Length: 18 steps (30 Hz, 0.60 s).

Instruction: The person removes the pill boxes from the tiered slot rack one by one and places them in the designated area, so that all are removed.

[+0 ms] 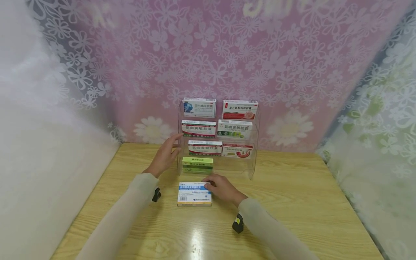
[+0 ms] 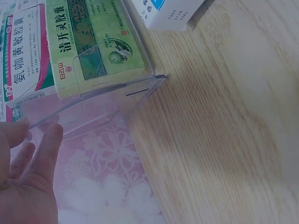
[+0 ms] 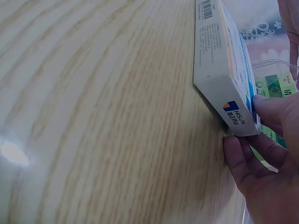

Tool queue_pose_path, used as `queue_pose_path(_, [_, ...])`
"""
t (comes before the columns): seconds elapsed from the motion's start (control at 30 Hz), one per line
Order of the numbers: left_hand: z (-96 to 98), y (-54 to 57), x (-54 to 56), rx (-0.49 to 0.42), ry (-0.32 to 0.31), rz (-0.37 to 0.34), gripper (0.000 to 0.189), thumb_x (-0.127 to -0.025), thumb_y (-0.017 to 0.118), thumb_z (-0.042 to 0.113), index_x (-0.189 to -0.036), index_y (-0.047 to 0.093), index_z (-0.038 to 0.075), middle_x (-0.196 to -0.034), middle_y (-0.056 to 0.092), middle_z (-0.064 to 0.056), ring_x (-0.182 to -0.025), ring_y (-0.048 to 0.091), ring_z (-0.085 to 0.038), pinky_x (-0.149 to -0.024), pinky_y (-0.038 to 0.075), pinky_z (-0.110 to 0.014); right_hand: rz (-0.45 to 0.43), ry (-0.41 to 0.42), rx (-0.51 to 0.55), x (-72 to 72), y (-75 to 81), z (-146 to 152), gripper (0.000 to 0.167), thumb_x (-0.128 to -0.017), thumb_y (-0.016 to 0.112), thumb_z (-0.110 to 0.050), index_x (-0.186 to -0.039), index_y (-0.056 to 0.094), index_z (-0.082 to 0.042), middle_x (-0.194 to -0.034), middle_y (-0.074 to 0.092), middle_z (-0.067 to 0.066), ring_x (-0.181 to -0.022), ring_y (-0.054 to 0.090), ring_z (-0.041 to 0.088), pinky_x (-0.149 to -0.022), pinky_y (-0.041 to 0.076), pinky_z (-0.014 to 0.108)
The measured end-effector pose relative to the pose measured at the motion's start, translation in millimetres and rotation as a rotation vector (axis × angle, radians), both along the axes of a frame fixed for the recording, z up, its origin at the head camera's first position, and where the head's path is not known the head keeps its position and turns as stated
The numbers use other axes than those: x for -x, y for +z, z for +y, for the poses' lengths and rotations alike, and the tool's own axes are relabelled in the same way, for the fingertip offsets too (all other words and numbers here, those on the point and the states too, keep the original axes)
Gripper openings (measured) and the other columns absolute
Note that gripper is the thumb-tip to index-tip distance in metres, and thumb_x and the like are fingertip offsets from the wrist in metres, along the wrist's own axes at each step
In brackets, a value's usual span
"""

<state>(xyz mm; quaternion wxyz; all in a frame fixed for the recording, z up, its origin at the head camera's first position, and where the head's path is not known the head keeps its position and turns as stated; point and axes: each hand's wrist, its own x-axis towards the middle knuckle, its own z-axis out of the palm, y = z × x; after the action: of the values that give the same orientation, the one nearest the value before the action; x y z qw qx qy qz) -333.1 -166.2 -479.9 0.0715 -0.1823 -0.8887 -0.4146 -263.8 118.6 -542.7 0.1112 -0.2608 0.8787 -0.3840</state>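
My right hand (image 1: 224, 189) pinches the right end of a white and blue medicine box (image 1: 191, 196), thumb on its printed face and fingers underneath in the right wrist view. That box is just in front of a clear plastic display rack (image 1: 232, 168). At the rack's left side is my left hand (image 1: 165, 156), its fingers fairly straight and touching the side edge. In the left wrist view the thumb and fingertips (image 2: 55, 133) are by the clear side panel. A green medicine box (image 1: 197, 166) occupies the left of the lowest tier, close to both hands.
Higher tiers hold several medicine boxes in two columns, including a white and blue one (image 1: 199, 108) and a white and red one (image 1: 240, 110) on top. Below the rack is a wooden table (image 1: 292, 202). Floral cloth (image 1: 208, 54) hangs behind, with pale cloth at both sides.
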Motion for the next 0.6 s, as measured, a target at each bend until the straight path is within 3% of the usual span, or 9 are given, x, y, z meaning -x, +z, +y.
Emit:
queue_pose_path(0.3, [-1.2,-1.4,1.6,0.009,0.001,0.006,0.065,-0.113,0.060,0.008,-0.170,0.036,0.025,-0.171,0.043,-0.014,-0.142,0.061,-0.039,-0.113,0.055,-0.062,0.015,-0.032,-0.023,-0.9,-0.6,-2,0.027,-0.112,0.064,-0.019,-0.134,0.075,-0.007,-0.129,0.074,0.006,-0.107,0.067,0.015,-0.095,0.059,0.039])
queue_pose_path(0.47, [-1.2,-0.8,0.8,0.014,0.001,0.002,0.065,-0.113,0.060,0.008,-0.170,0.036,0.025,-0.171,0.043,-0.013,-0.142,0.061,-0.038,-0.113,0.055,-0.061,0.000,-0.098,0.036,0.4,8.6,2,0.027,-0.112,0.064,-0.018,-0.134,0.074,-0.007,-0.129,0.074,0.006,-0.111,0.071,0.019,-0.099,0.062,0.043])
queue_pose_path(0.6, [0.1,0.8,-0.6,0.019,-0.002,0.004,0.065,-0.113,0.059,0.007,-0.171,0.035,0.024,-0.171,0.042,-0.014,-0.142,0.061,-0.039,-0.113,0.055,-0.061,0.043,-0.168,0.110,9.5,18.7,8,0.026,-0.112,0.065,-0.019,-0.133,0.075,-0.007,-0.127,0.076,0.006,-0.112,0.073,0.022,-0.099,0.063,0.044])
